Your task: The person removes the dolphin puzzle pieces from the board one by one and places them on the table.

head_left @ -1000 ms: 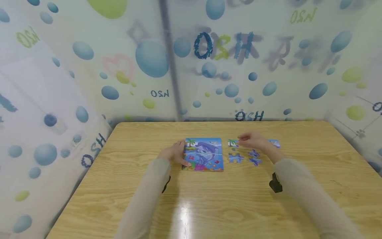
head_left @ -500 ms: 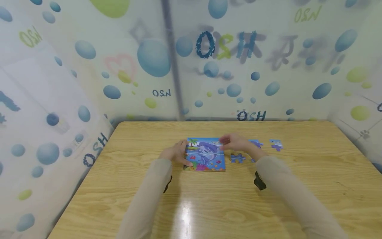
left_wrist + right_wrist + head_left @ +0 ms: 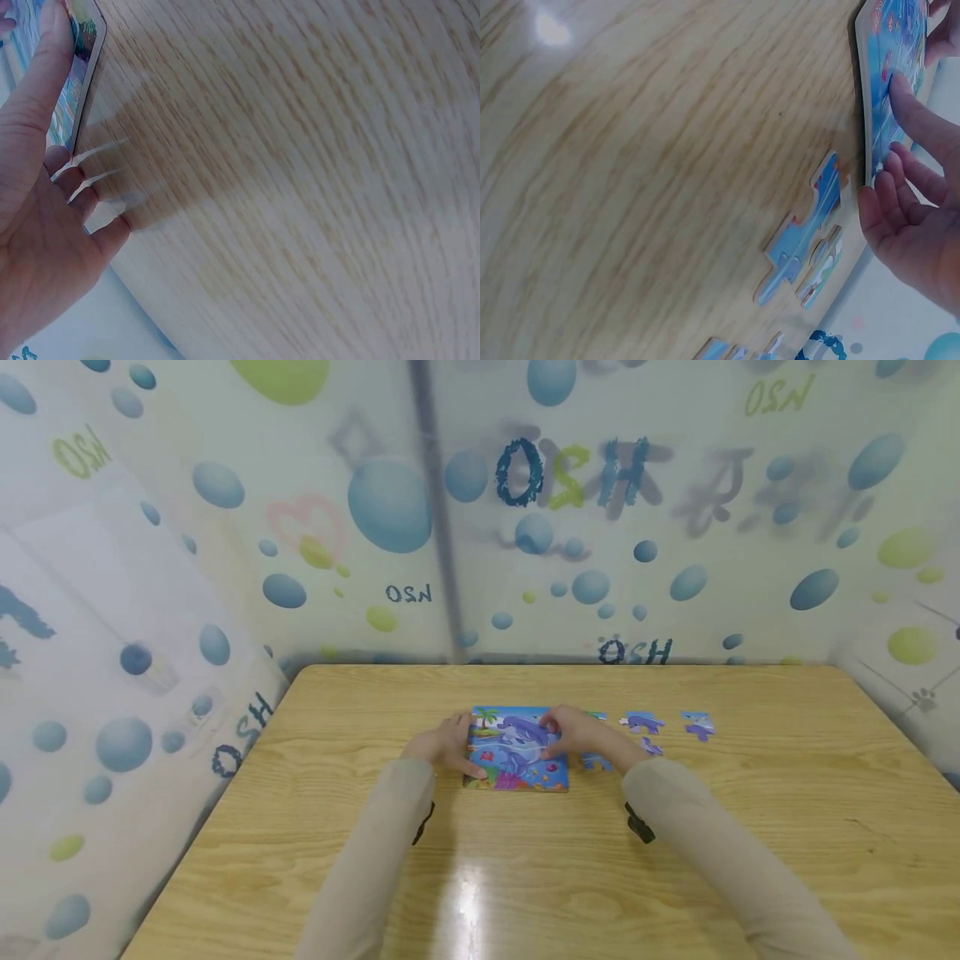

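The dolphin puzzle (image 3: 517, 745) lies flat on the wooden table (image 3: 540, 868), right between both hands — the left hand (image 3: 444, 746) relaxed, its straight thumb on the picture at the near left corner, fingers along the left edge. Over on the other side, the right hand (image 3: 576, 731) touches the picture with thumb and forefinger set apart — whether it's pinching anything, I can't tell! Loose jigsaw pieces (image 3: 645, 722) lie to its right, some partly hidden behind that hand.
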Action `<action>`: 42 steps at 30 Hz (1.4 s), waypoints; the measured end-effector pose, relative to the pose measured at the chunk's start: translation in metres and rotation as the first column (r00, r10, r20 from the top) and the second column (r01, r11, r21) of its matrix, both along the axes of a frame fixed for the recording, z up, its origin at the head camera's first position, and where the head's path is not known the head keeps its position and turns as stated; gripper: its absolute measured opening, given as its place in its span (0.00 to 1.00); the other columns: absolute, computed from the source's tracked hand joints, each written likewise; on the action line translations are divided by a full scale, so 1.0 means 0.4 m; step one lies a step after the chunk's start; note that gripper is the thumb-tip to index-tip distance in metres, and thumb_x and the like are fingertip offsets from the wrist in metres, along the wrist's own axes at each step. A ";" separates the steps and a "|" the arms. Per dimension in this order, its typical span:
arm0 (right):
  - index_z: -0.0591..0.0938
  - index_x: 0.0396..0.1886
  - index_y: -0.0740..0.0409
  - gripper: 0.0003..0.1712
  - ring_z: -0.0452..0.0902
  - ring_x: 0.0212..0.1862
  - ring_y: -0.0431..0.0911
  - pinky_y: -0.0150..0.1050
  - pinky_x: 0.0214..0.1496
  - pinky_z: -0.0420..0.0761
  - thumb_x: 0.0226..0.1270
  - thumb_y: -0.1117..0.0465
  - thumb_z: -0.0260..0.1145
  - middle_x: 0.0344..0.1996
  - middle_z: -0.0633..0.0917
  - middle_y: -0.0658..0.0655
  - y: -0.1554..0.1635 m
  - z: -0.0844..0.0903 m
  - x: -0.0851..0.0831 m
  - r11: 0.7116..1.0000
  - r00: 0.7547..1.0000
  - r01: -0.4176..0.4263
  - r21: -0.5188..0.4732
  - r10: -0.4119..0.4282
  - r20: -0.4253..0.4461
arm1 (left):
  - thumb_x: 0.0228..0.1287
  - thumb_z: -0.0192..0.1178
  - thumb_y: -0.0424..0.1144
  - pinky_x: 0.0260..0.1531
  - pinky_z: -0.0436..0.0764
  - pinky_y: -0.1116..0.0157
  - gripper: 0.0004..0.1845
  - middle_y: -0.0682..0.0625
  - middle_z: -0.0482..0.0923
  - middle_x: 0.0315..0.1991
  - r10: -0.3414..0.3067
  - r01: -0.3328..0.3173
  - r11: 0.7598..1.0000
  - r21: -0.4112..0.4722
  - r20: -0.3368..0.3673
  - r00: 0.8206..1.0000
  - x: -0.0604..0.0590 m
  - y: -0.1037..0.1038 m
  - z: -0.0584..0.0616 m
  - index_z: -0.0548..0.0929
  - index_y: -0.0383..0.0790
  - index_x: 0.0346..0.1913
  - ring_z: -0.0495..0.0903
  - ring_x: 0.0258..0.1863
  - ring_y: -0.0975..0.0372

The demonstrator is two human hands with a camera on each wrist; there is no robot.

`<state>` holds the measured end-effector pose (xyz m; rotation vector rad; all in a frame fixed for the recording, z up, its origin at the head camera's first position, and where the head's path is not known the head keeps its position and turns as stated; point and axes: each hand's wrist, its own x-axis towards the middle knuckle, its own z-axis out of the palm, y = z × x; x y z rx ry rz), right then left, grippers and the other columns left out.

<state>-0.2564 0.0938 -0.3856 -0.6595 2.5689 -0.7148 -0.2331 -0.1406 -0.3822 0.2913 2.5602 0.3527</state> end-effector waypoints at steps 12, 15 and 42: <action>0.80 0.33 0.62 0.05 0.75 0.44 0.49 0.41 0.46 0.78 0.58 0.66 0.67 0.41 0.82 0.60 0.005 -0.002 -0.004 0.994 0.999 0.012 -0.108 -0.009 0.033 | 0.53 0.65 0.57 0.71 0.53 0.50 0.59 0.37 0.40 0.74 -0.019 0.019 1.000 -0.005 -0.017 1.000 -0.003 -0.001 -0.005 0.38 0.34 0.73 0.43 0.74 0.47; 0.79 0.32 0.63 0.03 0.74 0.35 0.45 0.35 0.37 0.76 0.61 0.67 0.64 0.36 0.82 0.59 0.011 -0.006 -0.006 0.988 0.998 -0.017 -0.156 0.026 0.057 | 0.53 0.65 0.57 0.71 0.53 0.49 0.58 0.37 0.40 0.74 -0.024 0.024 1.000 -0.009 -0.021 0.999 -0.004 -0.003 -0.009 0.38 0.33 0.73 0.44 0.74 0.47; 0.76 0.40 0.68 0.08 0.81 0.34 0.44 0.40 0.42 0.83 0.65 0.65 0.60 0.37 0.82 0.61 0.168 0.014 -0.005 0.968 0.968 0.062 -0.242 0.001 0.250 | 0.52 0.67 0.53 0.70 0.54 0.49 0.57 0.35 0.45 0.73 -0.029 0.030 0.999 0.030 -0.024 0.999 -0.006 0.002 -0.001 0.41 0.31 0.72 0.47 0.72 0.45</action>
